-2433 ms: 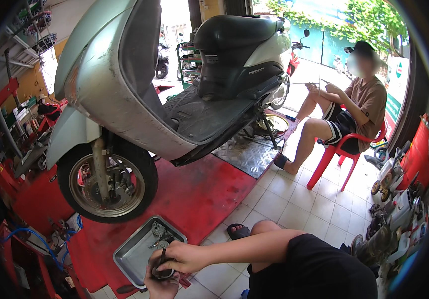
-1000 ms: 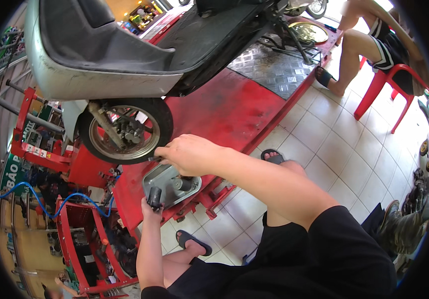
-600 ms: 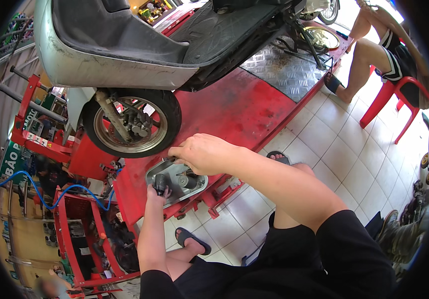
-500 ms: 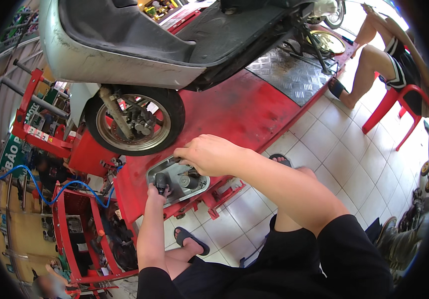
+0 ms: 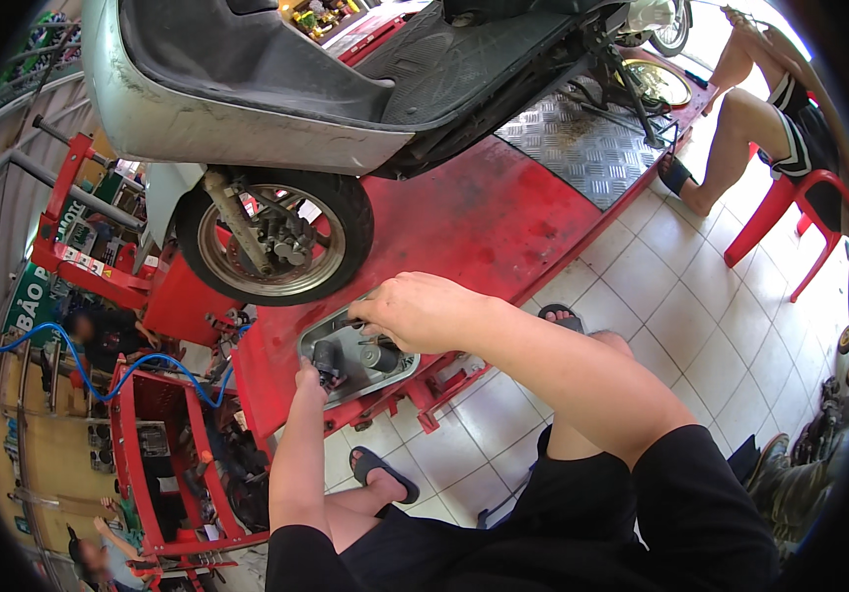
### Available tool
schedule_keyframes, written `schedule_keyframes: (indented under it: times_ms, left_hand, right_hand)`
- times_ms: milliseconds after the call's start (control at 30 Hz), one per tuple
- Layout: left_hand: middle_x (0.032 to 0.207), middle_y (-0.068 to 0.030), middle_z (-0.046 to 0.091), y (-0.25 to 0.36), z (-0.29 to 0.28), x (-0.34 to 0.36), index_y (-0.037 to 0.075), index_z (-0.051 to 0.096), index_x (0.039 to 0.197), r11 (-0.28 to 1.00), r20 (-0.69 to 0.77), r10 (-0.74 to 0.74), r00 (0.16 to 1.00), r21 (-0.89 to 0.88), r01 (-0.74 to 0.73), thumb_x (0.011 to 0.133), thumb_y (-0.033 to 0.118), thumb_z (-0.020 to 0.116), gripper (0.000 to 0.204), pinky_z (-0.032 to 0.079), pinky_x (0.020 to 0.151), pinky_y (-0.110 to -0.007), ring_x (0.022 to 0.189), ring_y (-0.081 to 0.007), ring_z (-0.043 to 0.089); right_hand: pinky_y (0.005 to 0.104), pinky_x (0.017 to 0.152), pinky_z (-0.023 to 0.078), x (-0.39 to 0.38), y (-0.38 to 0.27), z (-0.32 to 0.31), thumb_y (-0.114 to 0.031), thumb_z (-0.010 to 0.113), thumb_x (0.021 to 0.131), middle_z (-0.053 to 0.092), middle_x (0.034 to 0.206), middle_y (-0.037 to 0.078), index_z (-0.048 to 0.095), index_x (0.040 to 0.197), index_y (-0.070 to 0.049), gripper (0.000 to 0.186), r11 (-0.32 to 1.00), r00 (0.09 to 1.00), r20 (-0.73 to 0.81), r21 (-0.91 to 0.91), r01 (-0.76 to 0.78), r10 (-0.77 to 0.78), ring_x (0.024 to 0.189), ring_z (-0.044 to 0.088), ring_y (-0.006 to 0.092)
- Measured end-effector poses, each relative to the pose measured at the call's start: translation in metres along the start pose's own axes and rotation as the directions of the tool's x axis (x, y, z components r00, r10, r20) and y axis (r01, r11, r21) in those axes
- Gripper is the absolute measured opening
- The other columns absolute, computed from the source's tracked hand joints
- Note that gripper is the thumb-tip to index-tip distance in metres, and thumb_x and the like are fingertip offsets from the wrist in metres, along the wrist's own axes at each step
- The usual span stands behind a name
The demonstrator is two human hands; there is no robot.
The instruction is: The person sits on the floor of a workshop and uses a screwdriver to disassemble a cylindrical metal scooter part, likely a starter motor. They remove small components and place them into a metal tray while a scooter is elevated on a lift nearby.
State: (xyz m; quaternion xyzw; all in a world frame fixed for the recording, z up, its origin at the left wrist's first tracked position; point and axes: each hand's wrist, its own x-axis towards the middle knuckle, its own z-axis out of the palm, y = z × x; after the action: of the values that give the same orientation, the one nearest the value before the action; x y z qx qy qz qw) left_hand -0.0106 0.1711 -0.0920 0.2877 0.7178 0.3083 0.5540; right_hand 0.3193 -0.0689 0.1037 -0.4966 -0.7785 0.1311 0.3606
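A shallow metal tray [image 5: 353, 397] sits on the near edge of the red lift platform [image 5: 464, 217]. My left hand [image 5: 314, 377] is over its left side, closed on a dark, rounded part [image 5: 325, 353] whose kind I cannot make out. Above the right half of the tray is my right hand [image 5: 407, 308], its fingers bent down and pinched together. Whatever they hold, if anything, is hidden under the hand. Below those fingers a grey cylindrical metal part [image 5: 381, 357] lies in the tray.
A scooter [image 5: 257, 118] stands on the platform, its front wheel [image 5: 276, 237] just beyond the tray. A blue air hose [image 5: 79, 370] curls at the left near a red metal rack [image 5: 128, 454]. Someone sits on a red plastic chair [image 5: 790, 217] at the right.
The dark part in my left hand has tilted and looks shorter from here. My right hand stays over the tray with little movement. The whole view has shifted slightly.
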Motion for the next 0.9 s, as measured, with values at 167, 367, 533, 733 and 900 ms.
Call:
schedule_keyframes:
  times_ms: [167, 367, 533, 733, 900]
  left_hand:
    - [0.085, -0.0229, 0.066, -0.003, -0.003, -0.003, -0.009, 0.051, 0.112, 0.978, -0.056, 0.12, 0.991, 0.179, -0.108, 0.101, 0.048, 0.052, 0.057, 0.057, 0.044, -0.043, 0.06, -0.0375, 0.067]
    - [0.083, -0.0245, 0.068, -0.013, -0.01, 0.006, -0.013, 0.049, 0.111, 0.983, -0.05, 0.16, 0.986, 0.099, -0.155, 0.1, 0.045, 0.056, 0.059, 0.054, 0.04, -0.041, 0.056, -0.0384, 0.068]
    - [0.081, -0.0214, 0.067, -0.016, -0.005, -0.005, -0.009, 0.049, 0.113, 0.98, -0.023, 0.192, 0.981, 0.066, -0.19, 0.099, 0.044, 0.059, 0.056, 0.054, 0.043, -0.042, 0.056, -0.0362, 0.067]
    - [0.096, -0.0193, 0.065, -0.019, -0.022, -0.031, -0.001, 0.045, 0.122, 0.987, 0.131, 0.162, 0.978, 0.002, -0.164, 0.096, 0.038, 0.064, 0.051, 0.053, 0.046, -0.042, 0.066, -0.032, 0.068]
    - [0.118, -0.0201, 0.061, -0.016, -0.005, -0.103, 0.0, 0.041, 0.135, 0.896, 0.085, 0.387, 0.918, 0.202, -0.396, 0.096, 0.03, 0.066, 0.056, 0.056, 0.065, -0.042, 0.091, -0.0275, 0.069]
  right_hand:
    - [0.048, 0.076, 0.052, 0.0, 0.001, 0.003, -0.015, 0.067, 0.089, 0.07, 0.086, 0.019, 0.066, 0.113, -0.006, 0.026, 1.0, 1.0, 0.009, -0.001, -0.003, 0.003, 0.087, 0.068, 0.0386]
    - [0.0464, 0.076, 0.054, -0.003, -0.001, 0.001, -0.012, 0.069, 0.086, 0.07, 0.086, 0.018, 0.067, 0.112, -0.004, 0.028, 0.998, 0.996, 0.07, -0.043, -0.05, 0.053, 0.087, 0.069, 0.0375]
    - [0.0448, 0.078, 0.056, -0.007, 0.003, -0.003, -0.008, 0.071, 0.082, 0.071, 0.09, 0.018, 0.069, 0.106, 0.0, 0.026, 0.992, 0.991, 0.108, -0.104, -0.072, 0.083, 0.088, 0.071, 0.0355]
    - [0.0465, 0.077, 0.054, -0.009, 0.003, -0.008, -0.013, 0.07, 0.086, 0.07, 0.084, 0.019, 0.068, 0.11, -0.003, 0.027, 0.985, 0.982, 0.142, -0.138, -0.102, 0.121, 0.084, 0.069, 0.0386]
    - [0.0472, 0.076, 0.054, -0.011, 0.011, -0.003, -0.013, 0.07, 0.086, 0.069, 0.081, 0.02, 0.067, 0.104, 0.002, 0.023, 0.974, 0.979, 0.144, -0.197, -0.114, 0.144, 0.083, 0.069, 0.039]
